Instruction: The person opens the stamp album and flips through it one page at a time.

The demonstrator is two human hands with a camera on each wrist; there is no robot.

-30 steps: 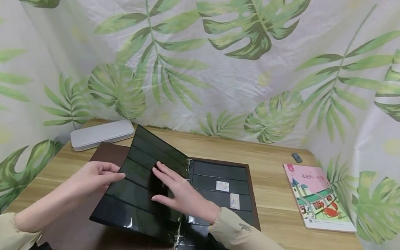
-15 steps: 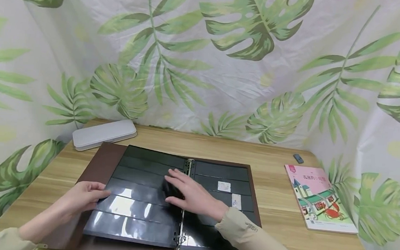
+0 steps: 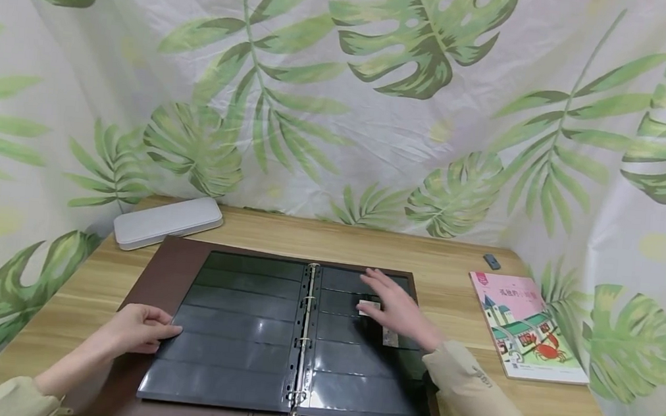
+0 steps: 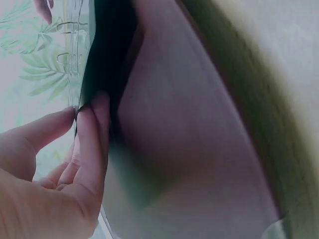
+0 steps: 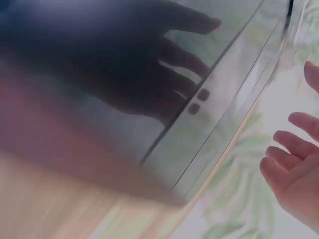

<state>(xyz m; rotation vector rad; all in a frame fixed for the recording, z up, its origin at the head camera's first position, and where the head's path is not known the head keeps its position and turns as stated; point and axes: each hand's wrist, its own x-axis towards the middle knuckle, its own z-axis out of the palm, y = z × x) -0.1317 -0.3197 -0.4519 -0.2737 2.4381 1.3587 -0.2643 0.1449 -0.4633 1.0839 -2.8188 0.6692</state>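
A brown ring binder (image 3: 176, 267) lies spread on the wooden desk, with black pocket pages on both sides of its metal rings (image 3: 306, 328). My left hand (image 3: 140, 331) pinches the outer edge of the left pocket page (image 3: 227, 331) between thumb and fingers, as the left wrist view also shows. Over the right pocket page (image 3: 364, 392), my right hand (image 3: 400, 312) hovers with fingers spread, holding nothing; its reflection shows in the glossy sheet. Two small stamps, one pale (image 3: 368, 307) and one darker (image 3: 391, 338), sit in that page's strips, partly hidden by the right hand.
At the back left stands a light grey case (image 3: 168, 222), close to the binder's cover. A pink illustrated book (image 3: 527, 327) lies on the right of the desk (image 3: 462, 292), with a small dark blue object (image 3: 491, 261) behind it. A leaf-patterned curtain surrounds the desk.
The left page has swung down to the left from raised to nearly flat, the left hand still at its edge. My right hand has left that page and moved right, over the right page.
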